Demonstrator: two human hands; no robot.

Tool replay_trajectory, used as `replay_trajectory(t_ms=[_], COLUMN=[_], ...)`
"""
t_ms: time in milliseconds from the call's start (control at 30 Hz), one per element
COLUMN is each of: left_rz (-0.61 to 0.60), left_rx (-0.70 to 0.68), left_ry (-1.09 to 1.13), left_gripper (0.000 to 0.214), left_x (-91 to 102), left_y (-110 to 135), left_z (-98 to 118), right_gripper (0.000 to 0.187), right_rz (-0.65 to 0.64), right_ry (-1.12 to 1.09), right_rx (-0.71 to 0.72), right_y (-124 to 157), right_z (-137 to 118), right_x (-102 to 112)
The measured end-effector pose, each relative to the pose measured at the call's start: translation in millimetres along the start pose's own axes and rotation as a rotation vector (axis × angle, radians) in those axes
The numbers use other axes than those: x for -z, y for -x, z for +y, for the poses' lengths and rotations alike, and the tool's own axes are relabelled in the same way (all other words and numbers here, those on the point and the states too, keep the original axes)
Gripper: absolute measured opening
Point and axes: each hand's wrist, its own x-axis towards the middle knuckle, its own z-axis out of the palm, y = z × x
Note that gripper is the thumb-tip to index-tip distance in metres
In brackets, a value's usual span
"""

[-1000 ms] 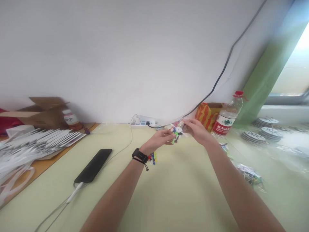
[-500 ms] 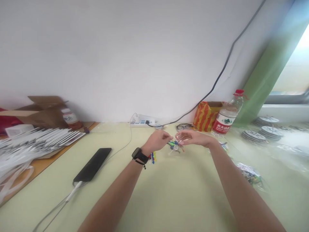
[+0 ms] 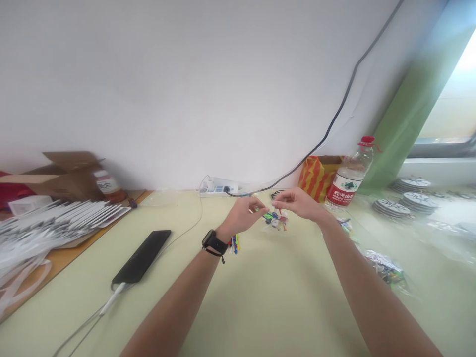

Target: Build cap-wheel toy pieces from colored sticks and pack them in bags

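Note:
A small clear plastic bag (image 3: 275,222) of colourful little plastic pieces is between my hands, just above or on the table; I cannot tell which. My left hand (image 3: 242,215), a black watch on its wrist, pinches the bag's upper left edge. With thumb and index finger together, my right hand (image 3: 298,203) grips the bag's top on the other side. Below my left wrist lies a bunch of thin red, blue and yellow pieces (image 3: 235,244), partly hidden by the hand.
To the left are a black phone (image 3: 143,258) on a cable, a stack of white flat pieces (image 3: 74,223) and a cardboard box (image 3: 70,173). A power strip (image 3: 219,187) sits by the wall. Rightward stand a water bottle (image 3: 347,181), filled bags (image 3: 385,267) and stacked discs (image 3: 392,209).
My right hand has risen slightly and its fingers have closed into a pinch at the bag's top. The bag has shifted a little to the right. My left hand has barely moved.

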Motion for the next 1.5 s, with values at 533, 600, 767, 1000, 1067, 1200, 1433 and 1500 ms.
replay_trajectory(t_ms=[533,600,767,1000,1067,1200,1433,1500], left_rz=[0.061,0.030,-0.003,0.067,0.070,0.011,-0.241,-0.267], left_rx=[0.028,0.045,0.050,0.118,0.073,0.036,0.168,0.200], left_ry=[0.152,0.137,0.100,0.041,0.004,0.102,0.165,0.149], left_gripper=[0.027,0.028,0.030,0.038,0.042,0.036,0.069,0.067], left_x=[-4.7,-5.7,-9.5,-7.2,-5.4,-5.6,-8.3,-9.4], left_y=[-4.5,-3.4,-1.8,-3.3,-4.1,-2.9,5.5,6.5], left_z=[-15.1,-16.1,-19.7,-17.3,-14.5,-9.9,-15.8,-20.6], right_gripper=[0.037,0.038,0.039,0.046,0.047,0.042,0.049,0.048], right_rz=[0.077,0.078,0.076,0.019,0.005,-0.011,0.132,0.148], right_ry=[-0.061,-0.067,-0.014,0.076,0.130,0.140,0.174,0.179], right_rx=[-0.005,-0.028,-0.023,-0.038,-0.015,0.028,-0.008,0.010], right_y=[-1.8,-1.6,-3.5,-6.7,-7.4,-7.0,-4.5,-4.2], right_z=[1.9,3.7,5.1,8.3,6.4,0.0,-2.9,-4.7], right_x=[-6.6,-6.3,-6.4,-12.4,-13.3,-13.5,-9.3,-8.3])
